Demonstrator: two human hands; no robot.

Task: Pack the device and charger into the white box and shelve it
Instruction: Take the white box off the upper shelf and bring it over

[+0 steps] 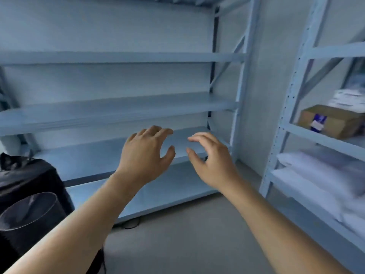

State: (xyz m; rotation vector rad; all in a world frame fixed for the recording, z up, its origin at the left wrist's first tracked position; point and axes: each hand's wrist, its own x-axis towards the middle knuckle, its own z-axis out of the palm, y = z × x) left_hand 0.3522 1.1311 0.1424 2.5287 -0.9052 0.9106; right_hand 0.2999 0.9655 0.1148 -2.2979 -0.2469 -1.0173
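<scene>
Both my arms reach forward toward a pale blue metal shelving unit (118,113). My left hand (146,153) is held up in front of the lower shelves, fingers spread and curled, holding nothing. My right hand (211,157) hovers beside it, a small gap apart, also open and holding nothing. No white box, device or charger shows anywhere in this view.
A second shelving unit (286,123) stands at the right, carrying a brown cardboard box (331,120), white packages (349,98) above it and white bagged items (324,171) below. A black bag and round black bin (29,210) sit at the lower left. Grey floor (177,234) lies below.
</scene>
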